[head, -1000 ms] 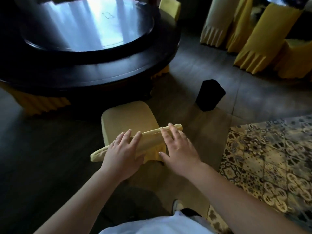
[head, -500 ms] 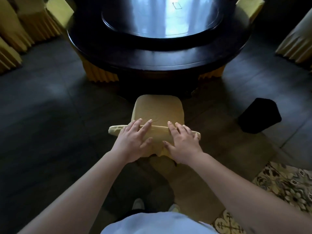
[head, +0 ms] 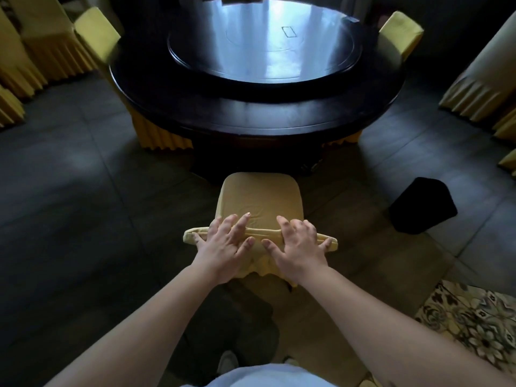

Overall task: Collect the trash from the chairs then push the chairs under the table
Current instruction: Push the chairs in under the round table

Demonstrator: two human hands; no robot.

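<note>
A yellow-covered chair (head: 259,196) stands in front of me, its seat facing the dark round table (head: 251,118) and just short of the table's rim. No trash shows on the seat. My left hand (head: 223,241) and my right hand (head: 300,243) both lie across the top of the chair back (head: 264,233), fingers spread over its edge and thumbs on the near side, pressing on it.
A black waste bin (head: 421,209) stands on the floor to the right of the chair. Two yellow chairs (head: 96,32) (head: 400,33) are tucked at the table's left and right. More covered chairs line both room edges. A patterned rug (head: 472,322) lies at lower right.
The chair has turned from a slanted position to face the table squarely and has moved closer to it. Both hands stayed on the chair back, their fingers now spread wider.
</note>
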